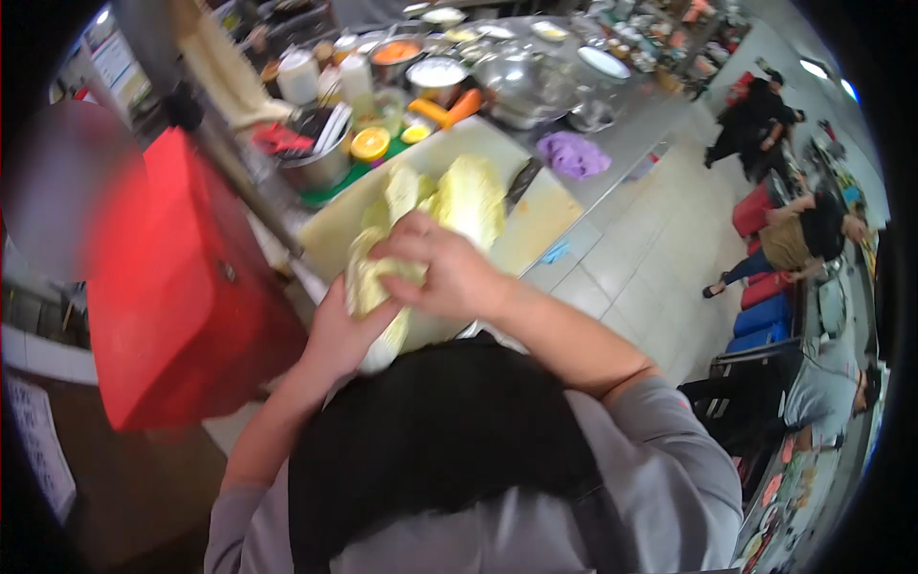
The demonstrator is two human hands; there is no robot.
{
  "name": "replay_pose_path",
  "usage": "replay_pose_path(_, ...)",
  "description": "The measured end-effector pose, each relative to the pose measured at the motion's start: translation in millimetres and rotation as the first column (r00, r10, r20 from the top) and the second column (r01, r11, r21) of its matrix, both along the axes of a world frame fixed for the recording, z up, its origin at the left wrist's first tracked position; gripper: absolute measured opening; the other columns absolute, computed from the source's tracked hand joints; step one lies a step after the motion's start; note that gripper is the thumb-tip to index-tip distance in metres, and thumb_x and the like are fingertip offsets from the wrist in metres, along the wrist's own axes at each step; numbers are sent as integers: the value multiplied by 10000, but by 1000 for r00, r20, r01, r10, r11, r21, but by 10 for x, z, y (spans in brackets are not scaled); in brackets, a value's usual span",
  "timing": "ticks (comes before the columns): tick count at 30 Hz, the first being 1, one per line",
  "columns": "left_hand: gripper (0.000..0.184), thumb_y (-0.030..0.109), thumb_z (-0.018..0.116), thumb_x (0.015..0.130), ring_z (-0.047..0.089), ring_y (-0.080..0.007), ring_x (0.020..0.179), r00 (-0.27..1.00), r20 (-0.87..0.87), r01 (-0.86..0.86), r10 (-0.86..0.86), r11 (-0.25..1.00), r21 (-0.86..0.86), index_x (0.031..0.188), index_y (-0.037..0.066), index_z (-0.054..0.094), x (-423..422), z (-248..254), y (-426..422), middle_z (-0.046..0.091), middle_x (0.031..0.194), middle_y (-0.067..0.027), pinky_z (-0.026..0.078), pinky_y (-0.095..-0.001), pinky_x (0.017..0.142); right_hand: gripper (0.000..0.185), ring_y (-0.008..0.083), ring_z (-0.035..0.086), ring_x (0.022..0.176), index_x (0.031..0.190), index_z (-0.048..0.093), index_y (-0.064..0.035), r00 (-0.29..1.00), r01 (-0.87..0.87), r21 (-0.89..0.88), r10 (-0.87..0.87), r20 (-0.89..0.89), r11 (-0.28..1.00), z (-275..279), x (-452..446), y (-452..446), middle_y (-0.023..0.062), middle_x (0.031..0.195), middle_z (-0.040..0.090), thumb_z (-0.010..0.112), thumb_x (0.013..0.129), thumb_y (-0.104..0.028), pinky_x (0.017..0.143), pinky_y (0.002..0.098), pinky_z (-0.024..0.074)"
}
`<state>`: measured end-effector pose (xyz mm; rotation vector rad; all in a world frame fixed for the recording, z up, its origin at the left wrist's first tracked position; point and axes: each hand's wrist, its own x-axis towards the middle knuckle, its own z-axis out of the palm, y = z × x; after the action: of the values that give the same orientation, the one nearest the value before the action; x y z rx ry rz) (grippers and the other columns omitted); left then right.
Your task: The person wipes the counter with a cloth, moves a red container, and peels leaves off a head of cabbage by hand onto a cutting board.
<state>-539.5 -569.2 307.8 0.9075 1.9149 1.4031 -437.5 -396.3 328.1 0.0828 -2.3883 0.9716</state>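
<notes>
Cabbage [361, 282] is being held over the near left part of a cutting board [547, 212], its side being gripped by the left hand [341, 325] and its leaves being pinched between the curled fingers and thumb of the right hand [440, 268]. Another pale leafy piece [470, 206] is being supported by the board, just beside a dark, narrow object [524, 180]. On the worktop [639, 103], a halved orange [370, 143] is being kept beyond the board near a metal pot [320, 170], and a crumpled purple bag [574, 155] is being left to the right.
</notes>
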Motion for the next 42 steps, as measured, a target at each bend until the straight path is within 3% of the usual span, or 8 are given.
replay_pose_path(9,705,298,820,791,641,-186,1056,998,70,1,0,1000,-6,1332,-27,506,-55,-95,-46,656,1172,-125,504,-336,932,135,241,662,809,925,643,-72,997,70,-61,-69,15,996,75,-7,-39,83,900,624,713,810,-70,693,341,544)
replay_pose_path(15,727,287,819,795,639,-181,1058,993,119,-11,2,997,71,1351,-32,477,-51,-126,-67,653,1177,-129,504,-326,934,137,76,616,795,970,625,-28,952,114,-390,12,305,914,58,62,-37,25,897,650,717,875,-62,645,225,515)
replay_pose_path(21,720,274,820,792,650,-179,1043,996,82,-30,23,996,82,1349,-28,478,-18,-111,-74,660,1173,-127,516,-324,914,158,76,621,779,946,636,-27,940,170,-337,-49,338,926,93,73,-65,26,899,650,749,860,-96,630,225,522)
replay_pose_path(24,720,282,817,787,659,-189,1035,996,84,-29,22,996,87,1345,-25,482,-18,-145,-60,667,1168,-132,519,-331,915,171,104,641,763,917,638,-18,980,147,-108,-130,154,983,28,54,-75,39,871,649,763,844,-110,619,234,536)
replay_pose_path(27,721,291,811,781,664,-212,1043,999,33,-41,39,997,63,1343,-22,486,2,-171,-47,670,1167,-147,517,-345,925,159,128,658,763,894,640,-10,978,178,-94,-165,126,980,-1,35,-91,54,856,651,757,831,-96,613,250,549)
replay_pose_path(30,732,308,809,774,665,-237,1054,997,-38,-59,63,994,93,1342,-24,487,1,-251,-39,671,1160,-162,514,-354,935,153,258,659,722,825,631,-13,973,219,-159,-204,105,963,17,37,-160,121,776,642,750,775,-95,679,343,542)
replay_pose_path(33,746,316,810,770,662,-246,1066,998,-24,-59,60,997,42,1345,-27,482,-4,-215,-36,668,1167,-170,510,-355,940,125,125,656,763,875,636,-7,968,208,-116,-188,165,971,6,49,-137,54,854,648,734,823,-64,606,260,553)
replay_pose_path(42,770,343,814,757,663,-246,1064,998,-12,-54,54,998,19,1343,-30,483,10,-138,-45,664,1170,-175,510,-350,936,144,115,637,763,908,624,-18,965,195,-184,-154,212,964,-16,58,-106,41,865,649,731,830,-74,648,267,559)
